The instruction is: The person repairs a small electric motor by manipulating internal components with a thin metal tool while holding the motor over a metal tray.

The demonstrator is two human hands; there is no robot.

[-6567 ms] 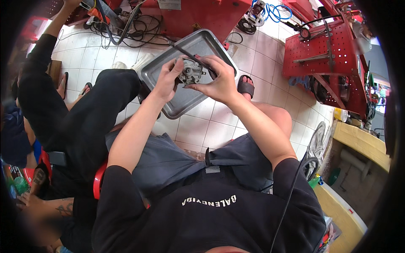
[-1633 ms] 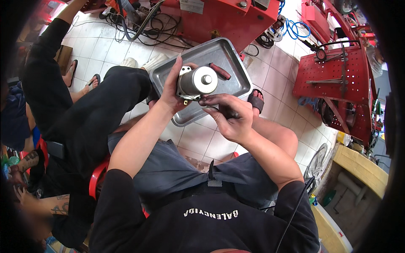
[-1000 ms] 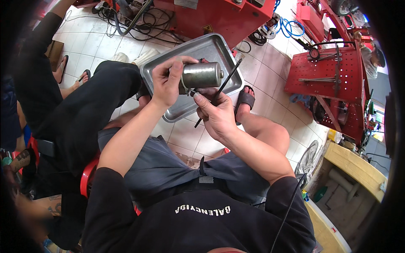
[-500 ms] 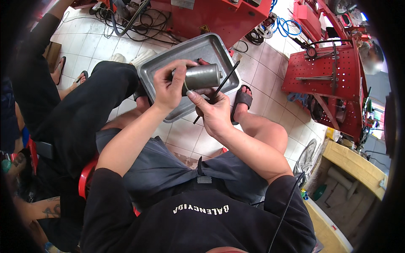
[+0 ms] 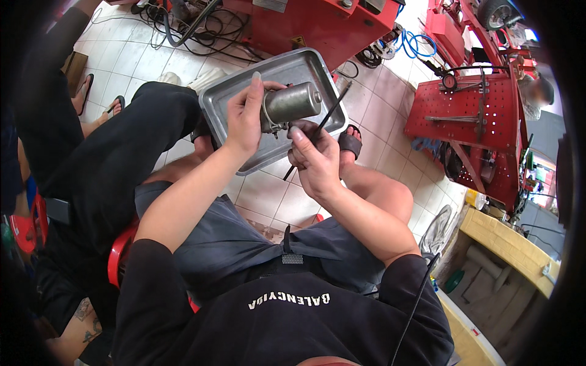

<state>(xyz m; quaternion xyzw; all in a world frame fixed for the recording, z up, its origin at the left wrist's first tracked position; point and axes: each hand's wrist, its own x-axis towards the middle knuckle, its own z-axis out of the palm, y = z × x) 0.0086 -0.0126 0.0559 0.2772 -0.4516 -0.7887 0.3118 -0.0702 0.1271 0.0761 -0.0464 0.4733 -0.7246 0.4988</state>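
My left hand (image 5: 247, 121) is wrapped round one end of a grey metal cylinder (image 5: 294, 102) that looks like a small electric motor, its thumb pointing up. The cylinder is tilted slightly, its capped end to the right. Below it, my right hand (image 5: 318, 160) grips a thin black rod (image 5: 333, 113) that slants from lower left to upper right. The right thumb and fingertips are bent together near the cylinder's underside; whether they also pinch a small part cannot be made out. Beneath both hands is a grey metal tray (image 5: 310, 66).
A red machine (image 5: 299, 27) stands beyond the tray, with black cables (image 5: 195, 36) on the tiles and a blue hose (image 5: 418, 39) beside it. Another person's black-clad leg (image 5: 110, 137) is close on my left. At right are a red perforated stand (image 5: 442, 107) and a yellow-edged container (image 5: 506, 235).
My right hand has drawn down a little from the cylinder, its thumb now lower and bent. The left hand has turned the cylinder slightly, showing more of its underside.
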